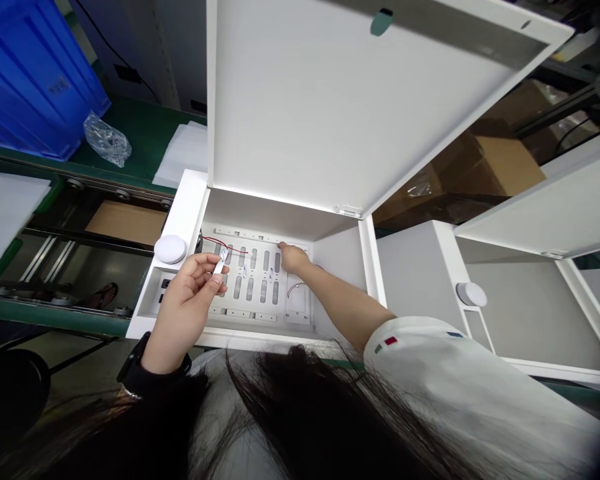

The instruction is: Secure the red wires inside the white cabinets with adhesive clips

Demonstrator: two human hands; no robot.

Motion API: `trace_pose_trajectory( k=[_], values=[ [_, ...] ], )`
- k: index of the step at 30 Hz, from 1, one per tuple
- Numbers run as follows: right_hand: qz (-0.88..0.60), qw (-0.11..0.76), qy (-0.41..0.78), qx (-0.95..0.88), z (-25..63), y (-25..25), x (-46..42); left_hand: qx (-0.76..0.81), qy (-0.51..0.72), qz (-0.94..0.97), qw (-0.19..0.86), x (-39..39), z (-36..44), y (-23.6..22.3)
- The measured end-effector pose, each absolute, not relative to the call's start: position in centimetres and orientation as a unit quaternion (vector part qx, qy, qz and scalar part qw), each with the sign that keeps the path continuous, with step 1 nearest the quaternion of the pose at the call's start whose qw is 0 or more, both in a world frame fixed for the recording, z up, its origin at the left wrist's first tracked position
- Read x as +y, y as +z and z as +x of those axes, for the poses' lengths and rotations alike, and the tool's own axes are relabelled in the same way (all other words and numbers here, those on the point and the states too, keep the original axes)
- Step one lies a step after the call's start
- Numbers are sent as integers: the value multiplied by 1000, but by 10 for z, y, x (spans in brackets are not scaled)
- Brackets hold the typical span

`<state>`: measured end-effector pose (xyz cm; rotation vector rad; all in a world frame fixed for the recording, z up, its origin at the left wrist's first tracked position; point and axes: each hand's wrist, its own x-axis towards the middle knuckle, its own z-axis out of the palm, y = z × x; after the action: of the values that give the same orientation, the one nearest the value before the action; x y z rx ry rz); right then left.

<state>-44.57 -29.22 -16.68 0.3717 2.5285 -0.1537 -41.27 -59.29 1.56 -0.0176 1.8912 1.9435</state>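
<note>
An open white metal cabinet (190,200) stands before me with its door (330,100) swung up. My left hand (187,297) pinches a small white strip (220,267) near a red wire (225,245) at the cabinet's left side. My right hand (293,257) reaches deep inside, fingers curled and pressed on the slotted back panel (260,280) near its top edge; what they hold, if anything, is hidden. A white round knob (170,249) sits on the cabinet's left rim.
A second white cabinet (420,267) with its own round knob (471,293) stands to the right. Blue crates (30,73), a crumpled plastic bag (107,140) and white sheets (183,157) lie on a green conveyor at the left. Cardboard boxes (505,163) sit behind.
</note>
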Motion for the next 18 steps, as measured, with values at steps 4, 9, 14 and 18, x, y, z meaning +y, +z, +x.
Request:
trace_pose_trajectory(
  k=[4, 9, 14, 18],
  values=[
    [127, 278, -45, 951, -444, -165, -294, 669, 713, -8, 210, -593, -413, 18],
    [121, 271, -44, 954, -447, -163, -290, 657, 733, -9, 178, -592, -412, 17],
    [126, 278, -45, 951, -452, -165, -290, 623, 762, -13, 173, -593, -411, 20],
    [122, 281, -42, 951, -451, -164, -293, 583, 795, -30, 166, -592, -411, 25]
  ],
)
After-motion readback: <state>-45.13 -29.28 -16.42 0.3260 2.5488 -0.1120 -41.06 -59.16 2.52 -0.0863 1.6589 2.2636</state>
